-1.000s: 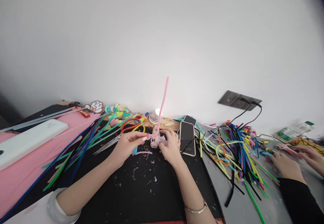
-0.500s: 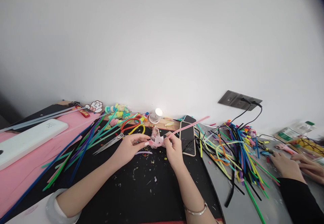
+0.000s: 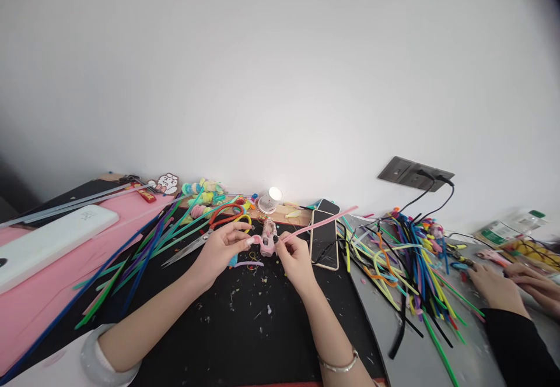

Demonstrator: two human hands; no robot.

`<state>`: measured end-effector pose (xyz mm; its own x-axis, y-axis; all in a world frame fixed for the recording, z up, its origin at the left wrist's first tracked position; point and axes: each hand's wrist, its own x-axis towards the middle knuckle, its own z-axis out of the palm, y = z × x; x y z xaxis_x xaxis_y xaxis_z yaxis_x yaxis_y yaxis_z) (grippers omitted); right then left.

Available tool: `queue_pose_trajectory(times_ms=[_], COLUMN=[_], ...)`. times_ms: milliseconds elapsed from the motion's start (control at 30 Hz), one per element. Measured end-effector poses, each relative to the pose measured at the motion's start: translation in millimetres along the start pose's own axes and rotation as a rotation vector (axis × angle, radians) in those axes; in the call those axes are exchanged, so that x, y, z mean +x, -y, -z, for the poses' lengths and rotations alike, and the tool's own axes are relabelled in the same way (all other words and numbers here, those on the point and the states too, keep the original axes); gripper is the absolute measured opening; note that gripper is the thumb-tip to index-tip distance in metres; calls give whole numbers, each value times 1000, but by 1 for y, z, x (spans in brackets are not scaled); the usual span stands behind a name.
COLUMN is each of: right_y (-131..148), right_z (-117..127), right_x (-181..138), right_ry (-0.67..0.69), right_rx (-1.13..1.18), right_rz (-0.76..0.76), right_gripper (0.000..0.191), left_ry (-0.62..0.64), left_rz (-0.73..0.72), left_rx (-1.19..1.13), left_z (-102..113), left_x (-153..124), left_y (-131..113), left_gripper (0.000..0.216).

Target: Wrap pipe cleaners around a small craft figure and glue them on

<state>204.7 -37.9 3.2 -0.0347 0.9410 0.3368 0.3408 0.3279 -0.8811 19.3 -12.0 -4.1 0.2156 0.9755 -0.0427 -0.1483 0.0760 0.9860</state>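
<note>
My left hand [image 3: 222,254] pinches the short bent end of a pink pipe cleaner [image 3: 321,222] between thumb and fingertips. My right hand [image 3: 297,260] grips the same pipe cleaner, its long free end slanting up to the right over the phones. Between my hands is a small pink and whitish object [image 3: 268,240]; its kind is unclear, and whether the pipe cleaner is fixed to it I cannot tell. Just below lies a short lilac pipe cleaner piece [image 3: 248,263]. Scissors with red and yellow handles [image 3: 188,248] lie left of my left hand.
A white paper cup [image 3: 270,200] stands against the wall. Two phones [image 3: 324,238] lie right of my hands. Pipe cleaners [image 3: 420,264] are heaped farther right, near another person's hands [image 3: 496,288]. A white device [image 3: 56,244] lies on pink sheets at left.
My left hand has drawn slightly left and up, the bent pink end with it. My right hand has shifted a little left and down, uncovering more of the small pink object.
</note>
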Motion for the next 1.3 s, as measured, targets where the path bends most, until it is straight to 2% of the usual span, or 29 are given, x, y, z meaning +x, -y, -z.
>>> queue_pose_trajectory(times_ms=[333, 767, 1300], right_y=[-4, -1, -3], right_z=[-7, -17, -25], right_x=[0, -3, -6], right_ry=[109, 136, 126], right_rx=[96, 95, 43], right_rz=[-85, -106, -84], right_gripper=[22, 24, 19], left_ry=[-59, -91, -93], left_rz=[-26, 6, -36], left_rx=[-56, -168, -96], left_z=[-1, -4, -6], left_x=[1, -2, -3], left_y=[1, 2, 5], left_gripper=[45, 44, 41])
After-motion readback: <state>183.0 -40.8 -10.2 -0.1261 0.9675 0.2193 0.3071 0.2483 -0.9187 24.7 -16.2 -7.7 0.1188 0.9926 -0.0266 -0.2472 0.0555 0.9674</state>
